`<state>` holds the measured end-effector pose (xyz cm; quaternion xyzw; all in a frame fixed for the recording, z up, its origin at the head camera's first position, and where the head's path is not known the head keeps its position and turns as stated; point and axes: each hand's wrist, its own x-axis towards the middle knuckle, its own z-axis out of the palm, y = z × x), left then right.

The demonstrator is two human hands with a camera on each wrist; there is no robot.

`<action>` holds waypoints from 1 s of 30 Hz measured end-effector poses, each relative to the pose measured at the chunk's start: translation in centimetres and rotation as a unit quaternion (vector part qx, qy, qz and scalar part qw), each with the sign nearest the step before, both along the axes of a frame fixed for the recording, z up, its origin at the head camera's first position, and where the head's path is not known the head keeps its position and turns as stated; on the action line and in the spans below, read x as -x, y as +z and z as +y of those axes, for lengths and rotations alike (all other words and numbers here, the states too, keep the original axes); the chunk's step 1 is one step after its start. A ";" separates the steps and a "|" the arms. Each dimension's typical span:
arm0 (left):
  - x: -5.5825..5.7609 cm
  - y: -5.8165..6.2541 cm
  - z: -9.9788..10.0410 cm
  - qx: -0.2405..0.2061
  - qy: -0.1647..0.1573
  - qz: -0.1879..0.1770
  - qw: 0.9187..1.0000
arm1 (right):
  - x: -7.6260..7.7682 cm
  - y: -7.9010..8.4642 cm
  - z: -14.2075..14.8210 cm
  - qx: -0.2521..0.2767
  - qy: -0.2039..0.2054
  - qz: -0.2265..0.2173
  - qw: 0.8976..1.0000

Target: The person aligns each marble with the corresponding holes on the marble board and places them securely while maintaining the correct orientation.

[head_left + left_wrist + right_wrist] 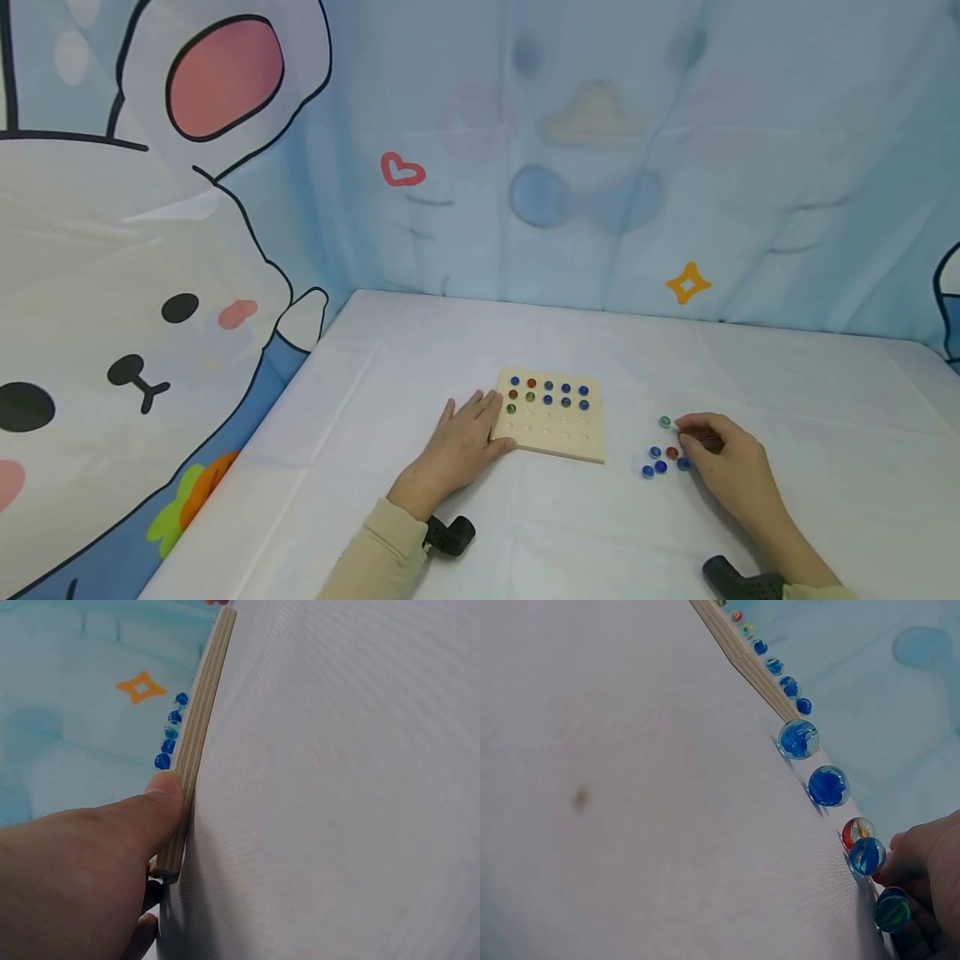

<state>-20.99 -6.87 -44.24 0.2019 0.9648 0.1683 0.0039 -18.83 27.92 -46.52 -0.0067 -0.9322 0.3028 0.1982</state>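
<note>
Right wrist view, clear marbles [829, 786], mostly blue-swirled

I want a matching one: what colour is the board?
The board is pale cream, clearest in head view.

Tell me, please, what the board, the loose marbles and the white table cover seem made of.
The board looks like plywood, pale and matte: its edge shows thin layers. The loose marbles look like glass, clear and glossy with coloured swirls inside, though plastic is possible. The white table cover is probably fabric, matte and creased.
</note>
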 end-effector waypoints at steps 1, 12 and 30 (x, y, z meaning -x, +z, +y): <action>0.0 0.0 0.0 -0.001 0.000 0.000 1.000 | 0.0 0.0 0.0 0.002 0.000 0.000 1.000; 0.0 0.0 -0.1 0.001 -0.001 -0.002 1.000 | 0.2 0.1 -0.1 0.024 -0.011 -0.026 0.999; 0.0 0.0 0.1 0.004 0.002 -0.006 1.000 | 0.4 3.7 -3.6 0.059 0.054 -0.013 0.997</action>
